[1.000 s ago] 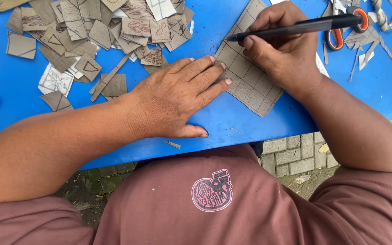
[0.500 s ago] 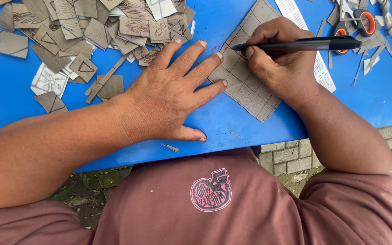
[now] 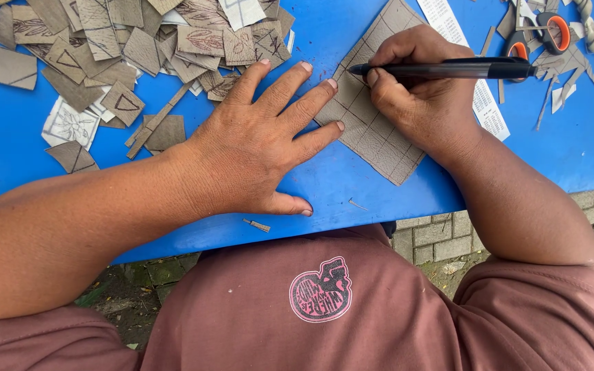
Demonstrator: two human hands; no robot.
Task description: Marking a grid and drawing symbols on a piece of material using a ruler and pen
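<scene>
Far left on the blue surface (image 3: 49,178): a heap of grey-brown cut squares (image 3: 139,41), some marked with dark triangles or leaf patterns, overlapping one another. Just below the heap, a white paper scrap with a line drawing (image 3: 70,124) and a narrow grey strip (image 3: 156,122) lying at a slant.

Next, the left hand (image 3: 256,148), palm down, fingers spread wide, holding nothing. Fingertips resting on the near-left edge of a larger grey sheet ruled into a grid (image 3: 379,130); thumb flat on the bare surface near its front edge. Beside the thumb, a tiny grey offcut (image 3: 259,225).

Centre-right: the gridded sheet lying flat and turned like a diamond, partly under both hands, one corner close to the front edge of the surface.

Then the right hand (image 3: 421,96), grip closed around a black pen (image 3: 448,69), fingers curled tight on the barrel. Pen lying almost level, tip pointing left and touching the sheet near its upper-left edge, just beyond the left fingertips.

Behind the right hand, a white printed paper strip (image 3: 479,103) running diagonally. Far right, top: orange-handled scissors (image 3: 537,34) among thin grey trimmings (image 3: 565,86).

Below the surface: a maroon shirt (image 3: 324,323) with a round pink print, and paving bricks (image 3: 441,233) to the right.
</scene>
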